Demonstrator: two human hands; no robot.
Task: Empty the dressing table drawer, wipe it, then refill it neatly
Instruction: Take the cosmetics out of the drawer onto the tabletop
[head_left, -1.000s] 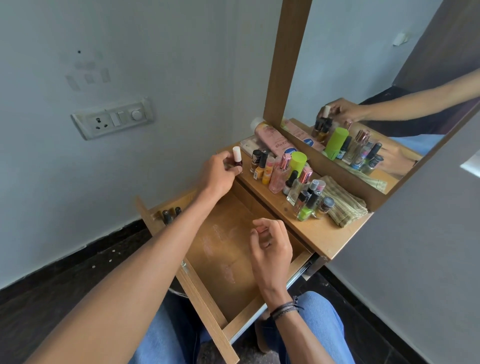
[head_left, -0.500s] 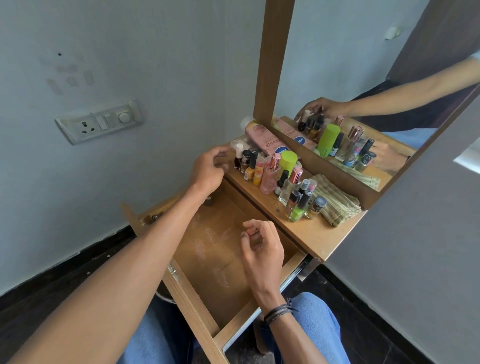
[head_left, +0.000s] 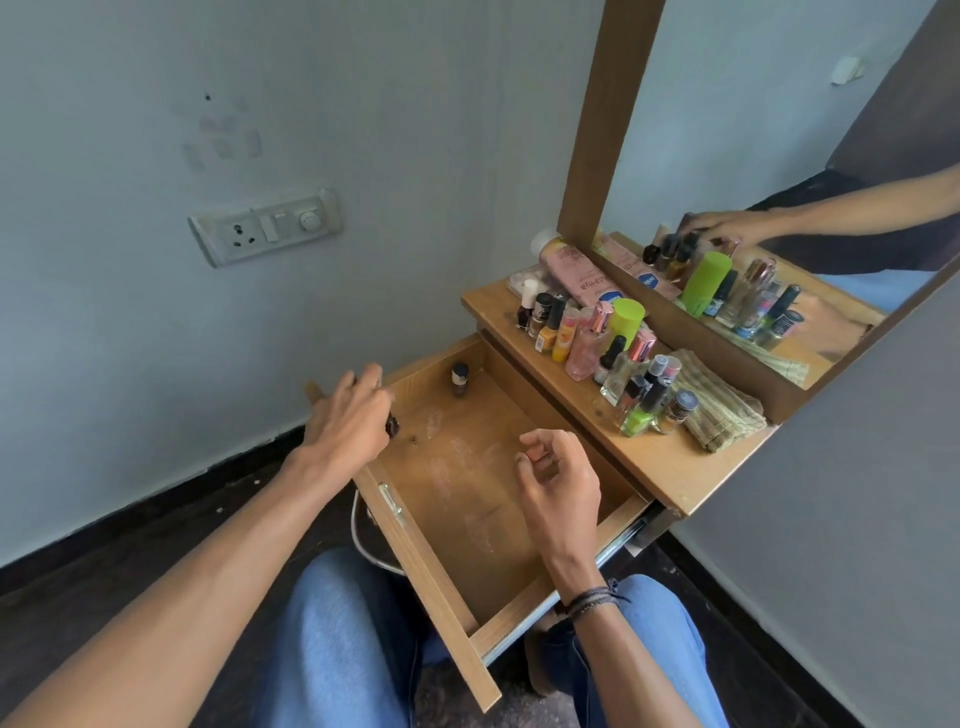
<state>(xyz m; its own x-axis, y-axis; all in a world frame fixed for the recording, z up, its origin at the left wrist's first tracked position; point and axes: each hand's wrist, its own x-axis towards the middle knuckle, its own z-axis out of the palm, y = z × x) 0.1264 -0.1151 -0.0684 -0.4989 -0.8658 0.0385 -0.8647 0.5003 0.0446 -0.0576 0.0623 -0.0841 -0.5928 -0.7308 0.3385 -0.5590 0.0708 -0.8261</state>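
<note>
Now my left hand (head_left: 353, 418) curls its fingers round a small dark bottle (head_left: 391, 424) by the left wall of the drawer (head_left: 483, 525) to lift it out, a capped bottle (head_left: 460, 376) stands in the far corner, and my right hand (head_left: 561, 483) hovers loosely curled, empty, ready to help.

Dark bottle (head_left: 392, 425) mostly under left hand (head_left: 349, 422)
</note>
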